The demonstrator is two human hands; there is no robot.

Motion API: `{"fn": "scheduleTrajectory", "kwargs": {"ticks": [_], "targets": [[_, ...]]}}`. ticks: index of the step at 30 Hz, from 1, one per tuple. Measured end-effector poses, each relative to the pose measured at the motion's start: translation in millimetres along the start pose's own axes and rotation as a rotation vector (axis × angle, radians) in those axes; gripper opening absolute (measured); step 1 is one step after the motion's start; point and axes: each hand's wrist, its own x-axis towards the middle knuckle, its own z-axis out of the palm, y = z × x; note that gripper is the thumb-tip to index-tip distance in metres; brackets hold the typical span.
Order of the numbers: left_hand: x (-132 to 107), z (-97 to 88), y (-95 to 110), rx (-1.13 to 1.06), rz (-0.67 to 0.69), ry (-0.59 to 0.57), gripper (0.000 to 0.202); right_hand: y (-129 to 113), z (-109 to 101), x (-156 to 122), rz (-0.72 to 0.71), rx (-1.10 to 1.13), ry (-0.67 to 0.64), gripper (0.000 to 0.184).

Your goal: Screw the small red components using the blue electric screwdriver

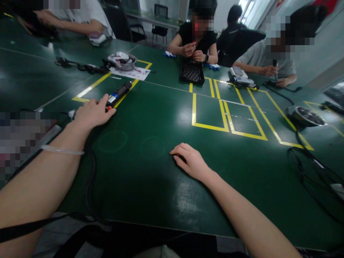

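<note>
My left hand (92,114) reaches to the left of the green table, its fingers and thumb around the rear end of an electric screwdriver (120,93). The tool is black with a blue and silver label and lies along a yellow tape line, tip pointing away from me. Part of its rear is hidden under my hand. My right hand (189,160) rests on the bare tabletop (150,179), fingers loosely bent, thumb apart from the index finger. I see nothing clearly held in it.
A metal bowl (123,61) with items stands on a paper sheet at back left. Yellow tape frames (211,126) mark the table. A black tray (192,73) sits before a co-worker. At right are another bowl (309,117) and cables (309,161). Several people sit around.
</note>
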Motion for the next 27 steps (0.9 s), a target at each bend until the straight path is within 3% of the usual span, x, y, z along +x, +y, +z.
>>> {"fn": "scheduleTrajectory", "kwargs": {"ticks": [6,13,18,21,23,27], "targets": [[-1,1.4,-3,0.021,0.041,0.045,0.087,0,1,1,0.007,0.001,0.011,0.019],[-14,-5.5,8,-0.037,0.013,0.143,0.078,-1,1,1,0.009,0.004,0.013,0.018],[-21,-12.3,13,-0.093,-0.007,0.205,0.049,1,0,1,0.002,0.005,0.006,0.019],[-29,-19.6,25,-0.127,0.101,0.293,0.038,1,-1,0,0.007,0.004,0.001,0.018],[-40,-24.4,42,-0.298,0.223,0.308,0.037,1,-3,0,0.012,0.025,0.005,0.018],[-77,-30.1,93,-0.7,0.562,0.039,0.036,2,-4,1,0.061,0.171,0.047,0.017]]}}
